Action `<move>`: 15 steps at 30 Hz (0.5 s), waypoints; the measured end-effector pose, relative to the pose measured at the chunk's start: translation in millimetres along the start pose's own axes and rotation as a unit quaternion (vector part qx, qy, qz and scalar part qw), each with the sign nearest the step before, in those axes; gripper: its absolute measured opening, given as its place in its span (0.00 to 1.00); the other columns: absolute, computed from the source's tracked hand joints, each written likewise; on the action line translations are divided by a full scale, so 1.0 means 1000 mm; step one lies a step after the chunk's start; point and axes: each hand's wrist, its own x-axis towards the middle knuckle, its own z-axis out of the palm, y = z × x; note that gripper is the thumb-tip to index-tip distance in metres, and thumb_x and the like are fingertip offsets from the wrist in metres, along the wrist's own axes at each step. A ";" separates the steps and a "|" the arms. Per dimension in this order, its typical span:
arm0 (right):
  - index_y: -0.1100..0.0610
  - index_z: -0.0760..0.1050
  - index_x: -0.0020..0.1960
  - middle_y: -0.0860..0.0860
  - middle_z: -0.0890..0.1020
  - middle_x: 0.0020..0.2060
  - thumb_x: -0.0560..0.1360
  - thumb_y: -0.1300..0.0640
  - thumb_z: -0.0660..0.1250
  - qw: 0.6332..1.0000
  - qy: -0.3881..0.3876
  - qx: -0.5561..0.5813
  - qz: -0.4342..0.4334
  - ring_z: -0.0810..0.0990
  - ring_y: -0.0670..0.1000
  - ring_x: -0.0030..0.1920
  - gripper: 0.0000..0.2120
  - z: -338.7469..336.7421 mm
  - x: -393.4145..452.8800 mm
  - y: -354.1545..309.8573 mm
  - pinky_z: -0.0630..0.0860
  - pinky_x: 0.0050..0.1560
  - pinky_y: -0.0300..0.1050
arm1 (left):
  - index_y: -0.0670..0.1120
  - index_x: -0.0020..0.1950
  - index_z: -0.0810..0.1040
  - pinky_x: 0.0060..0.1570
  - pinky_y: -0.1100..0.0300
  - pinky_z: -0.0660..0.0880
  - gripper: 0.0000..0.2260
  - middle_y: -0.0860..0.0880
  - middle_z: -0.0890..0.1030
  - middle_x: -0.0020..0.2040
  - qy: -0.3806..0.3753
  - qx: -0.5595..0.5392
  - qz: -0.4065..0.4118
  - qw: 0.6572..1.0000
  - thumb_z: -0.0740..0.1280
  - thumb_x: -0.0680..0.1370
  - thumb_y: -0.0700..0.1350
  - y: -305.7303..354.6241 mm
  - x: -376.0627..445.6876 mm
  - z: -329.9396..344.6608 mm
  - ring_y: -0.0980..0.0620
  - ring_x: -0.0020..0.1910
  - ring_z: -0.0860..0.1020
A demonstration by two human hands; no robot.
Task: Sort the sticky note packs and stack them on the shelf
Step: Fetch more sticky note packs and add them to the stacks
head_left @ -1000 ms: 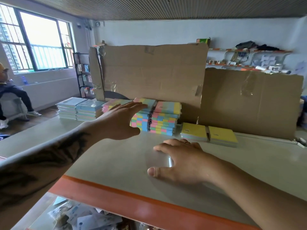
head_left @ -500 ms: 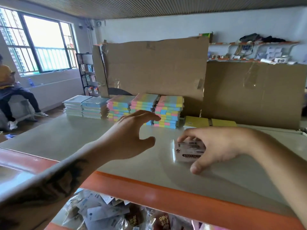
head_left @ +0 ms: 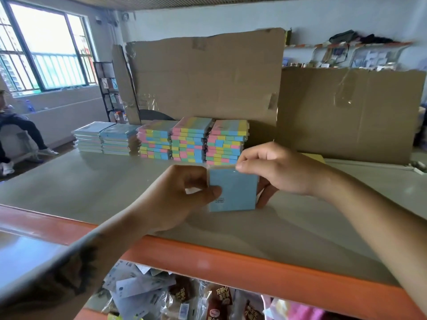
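Pack (head_left: pixel 233 189) now upright between hands (head_left: pixel 175 195)

a plain light-blue sticky note pack (head_left: pixel 233 189) sits at the frame's centre, small dark print on its left edge. behind it, 3 multicolour stacks (head_left: pixel 193 140) show pink, yellow, green and blue blocks in a staggered, brick-like pattern. left of them, 2 pale blue stacks (head_left: pixel 105 140) with white edges. the shelf (head_left: pixel 231 257) has a beige top and an orange front edge. plain brown cardboard sheets (head_left: pixel 208 79) fill the upper middle and right. the left forearm (head_left: pixel 76 271), lower left, bears a dark tattoo. dark brown snack packets (head_left: pixel 218 303) lie at the bottom.
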 end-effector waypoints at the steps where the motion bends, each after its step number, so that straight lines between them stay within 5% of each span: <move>1: 0.62 0.79 0.51 0.66 0.82 0.46 0.80 0.43 0.65 1.000 0.000 -0.002 -0.001 0.85 0.65 0.47 0.20 0.002 0.000 0.001 0.81 0.49 0.71 | 0.47 0.53 0.86 0.52 0.64 0.79 0.05 0.56 0.87 0.48 0.000 -0.012 -0.008 1.000 0.71 0.79 0.43 -0.001 0.001 0.000 0.59 0.50 0.84; 5: 0.52 0.78 0.55 0.50 0.84 0.47 0.81 0.49 0.68 0.999 0.024 -0.043 -0.016 0.85 0.52 0.44 0.08 0.009 0.000 0.001 0.84 0.48 0.59 | 0.45 0.47 0.85 0.49 0.52 0.80 0.05 0.49 0.87 0.45 0.004 -0.076 -0.039 0.996 0.71 0.80 0.43 -0.004 0.003 -0.001 0.50 0.46 0.85; 8: 0.40 0.70 0.62 0.39 0.78 0.56 0.72 0.42 0.77 0.984 0.057 -0.155 -0.064 0.80 0.40 0.50 0.23 0.015 -0.003 -0.001 0.77 0.51 0.40 | 0.47 0.36 0.80 0.41 0.53 0.70 0.13 0.49 0.79 0.36 0.011 -0.095 -0.037 0.995 0.73 0.77 0.52 -0.006 0.005 -0.003 0.49 0.37 0.76; 10: 0.41 0.67 0.65 0.39 0.74 0.60 0.67 0.41 0.81 0.978 0.070 -0.165 -0.107 0.76 0.37 0.58 0.33 0.020 -0.006 -0.002 0.73 0.54 0.33 | 0.43 0.36 0.78 0.43 0.52 0.67 0.18 0.40 0.76 0.35 0.014 -0.113 -0.038 0.993 0.72 0.73 0.58 -0.008 0.005 -0.004 0.48 0.38 0.73; 15: 0.39 0.64 0.69 0.41 0.66 0.64 0.64 0.40 0.80 0.943 0.098 -0.279 -0.153 0.68 0.45 0.67 0.39 0.033 -0.006 -0.003 0.73 0.64 0.45 | 0.37 0.47 0.83 0.54 0.44 0.76 0.15 0.39 0.85 0.47 0.028 -0.195 -0.055 0.979 0.71 0.75 0.50 -0.005 0.001 -0.010 0.41 0.48 0.83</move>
